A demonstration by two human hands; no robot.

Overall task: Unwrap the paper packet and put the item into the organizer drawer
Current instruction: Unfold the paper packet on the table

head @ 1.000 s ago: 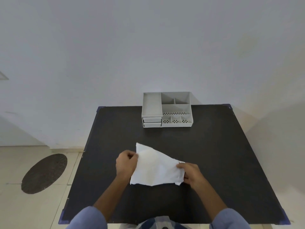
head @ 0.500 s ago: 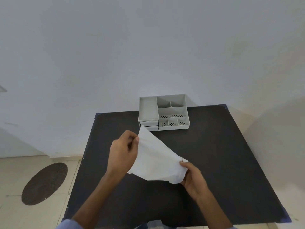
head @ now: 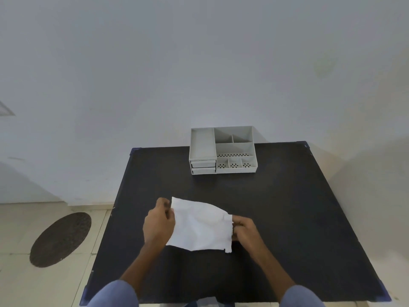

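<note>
A: Left hand (head: 158,222) pinches the paper packet (head: 200,226) at its far corner, right hand (head: 244,229) grips the opposite edge, spreading it open.

B: Item's hidden; packet's well short of the organizer (head: 223,150), drawers (head: 203,167) shut.

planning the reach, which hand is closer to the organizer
Left. The left hand grips the paper's upper-left corner, below and left of the organizer. The right hand pinches the paper's right edge, slightly lower and nearer the person.
</note>
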